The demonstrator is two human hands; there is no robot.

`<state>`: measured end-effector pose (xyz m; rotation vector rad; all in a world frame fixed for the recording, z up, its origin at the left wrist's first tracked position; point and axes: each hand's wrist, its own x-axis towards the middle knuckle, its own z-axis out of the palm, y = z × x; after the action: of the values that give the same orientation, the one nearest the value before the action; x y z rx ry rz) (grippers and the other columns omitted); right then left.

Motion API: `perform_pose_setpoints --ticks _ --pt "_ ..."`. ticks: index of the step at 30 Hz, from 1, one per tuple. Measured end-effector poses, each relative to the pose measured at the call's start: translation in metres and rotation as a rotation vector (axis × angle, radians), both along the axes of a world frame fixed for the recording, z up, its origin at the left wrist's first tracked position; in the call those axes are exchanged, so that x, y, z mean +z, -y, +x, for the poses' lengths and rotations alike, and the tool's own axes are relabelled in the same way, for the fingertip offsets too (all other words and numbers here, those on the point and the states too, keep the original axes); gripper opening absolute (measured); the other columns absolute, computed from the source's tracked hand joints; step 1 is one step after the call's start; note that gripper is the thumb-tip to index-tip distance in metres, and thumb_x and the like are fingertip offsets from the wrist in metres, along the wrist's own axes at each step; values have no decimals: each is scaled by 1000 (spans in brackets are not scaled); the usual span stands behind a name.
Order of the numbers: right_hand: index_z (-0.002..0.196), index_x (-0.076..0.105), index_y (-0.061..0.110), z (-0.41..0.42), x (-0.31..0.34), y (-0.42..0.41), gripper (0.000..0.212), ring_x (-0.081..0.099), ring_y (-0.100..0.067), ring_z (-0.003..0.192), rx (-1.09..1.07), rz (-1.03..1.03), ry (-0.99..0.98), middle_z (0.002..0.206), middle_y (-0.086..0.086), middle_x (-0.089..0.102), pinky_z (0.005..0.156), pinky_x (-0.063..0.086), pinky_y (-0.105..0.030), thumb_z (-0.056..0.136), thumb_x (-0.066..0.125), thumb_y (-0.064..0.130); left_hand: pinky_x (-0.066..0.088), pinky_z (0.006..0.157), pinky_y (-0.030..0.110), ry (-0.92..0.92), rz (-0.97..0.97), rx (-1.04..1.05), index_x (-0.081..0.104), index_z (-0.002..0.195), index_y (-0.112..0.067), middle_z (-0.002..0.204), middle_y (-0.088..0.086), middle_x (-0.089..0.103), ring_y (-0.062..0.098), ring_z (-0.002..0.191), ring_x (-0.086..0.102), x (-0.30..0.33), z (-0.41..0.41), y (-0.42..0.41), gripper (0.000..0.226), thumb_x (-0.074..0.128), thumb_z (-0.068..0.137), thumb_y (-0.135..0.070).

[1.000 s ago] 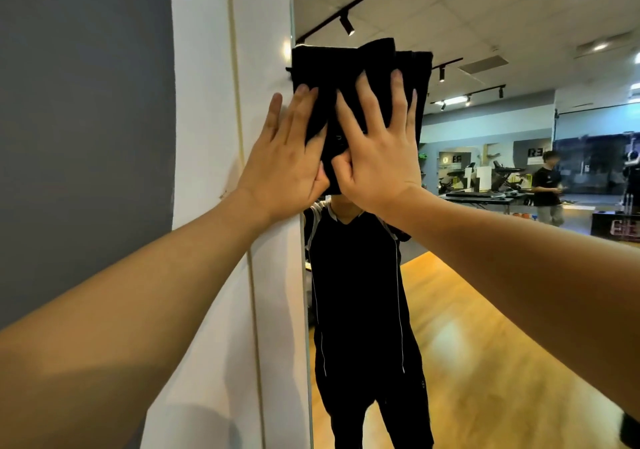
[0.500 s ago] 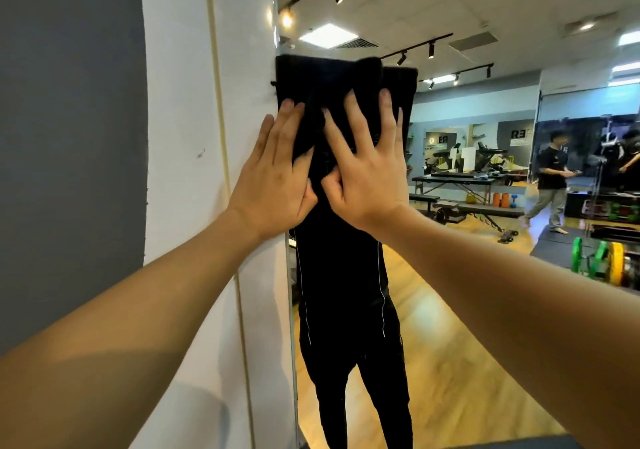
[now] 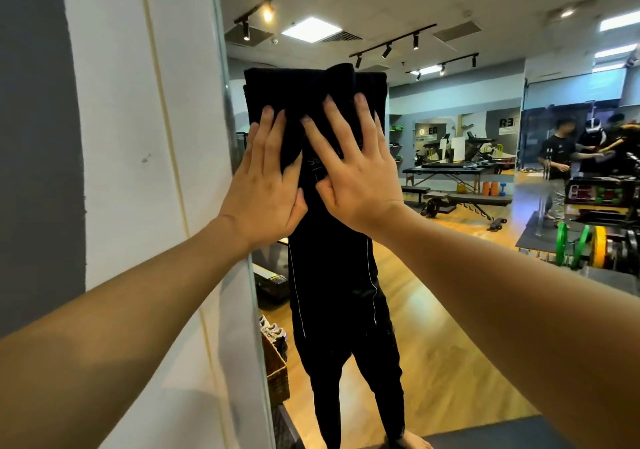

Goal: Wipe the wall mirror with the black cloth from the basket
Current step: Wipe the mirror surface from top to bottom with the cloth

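Black cloth [image 3: 298, 95] lay flat against the wall mirror [image 3: 450, 310], close to the mirror's left edge and high up, its top edge level and a fold bulging at the upper right. Both hands pressed it to the glass. The left hand [image 3: 265, 192] was spread open, palm on the cloth's lower left part, its heel overlapping the mirror's edge, fingers pointing up. The right hand [image 3: 356, 175] was likewise flat and splayed just beside it, thumbs nearly touching, fingertips [image 3: 360, 100] reaching higher onto the cloth. Neither hand gripped; each simply pushed with an open palm.

Below the cloth the mirror reflected the person's dark clothing with thin pale stripes and bare feet on a wooden floor. Left of the mirror stood a white wall panel [image 3: 138, 137] with a thin vertical line, then a grey wall [image 3: 31, 137]. A woven basket [image 3: 277, 372] showed in the reflection low by the mirror's edge. Farther off in the reflection were benches [image 3: 446, 171], coloured weight plates [image 3: 585, 244] and other people [image 3: 557, 157].
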<state>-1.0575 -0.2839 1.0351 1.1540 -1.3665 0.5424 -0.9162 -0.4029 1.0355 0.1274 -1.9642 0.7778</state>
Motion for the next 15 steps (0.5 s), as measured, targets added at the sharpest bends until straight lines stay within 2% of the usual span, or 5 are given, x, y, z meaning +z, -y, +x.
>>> perform_pose_setpoints --ticks 4,9,15 --pt "160 32 20 -33 -4 -29 71 13 -49 153 -8 -9 5 167 -16 24 126 10 -56 92 48 33 0 127 52 32 -1 -14 -5 159 -15 162 30 3 47 153 -1 -3 -30 -27 83 42 94 -35" --pt "160 32 19 -88 -12 -78 67 14 -50 152 -44 -6 3 166 -17 26 124 17 -59 96 43 35 8 126 58 58 0 -21 9 160 -9 162 34 7 50 153 1 -9 -85 -73 81 47 94 -36" --pt "160 29 19 -159 -19 -142 67 14 -50 152 -46 -13 19 166 -19 25 125 14 -58 98 46 35 14 125 59 80 16 -21 19 159 -7 163 34 8 49 153 2 -15 -156 -135 77 46 94 -37"
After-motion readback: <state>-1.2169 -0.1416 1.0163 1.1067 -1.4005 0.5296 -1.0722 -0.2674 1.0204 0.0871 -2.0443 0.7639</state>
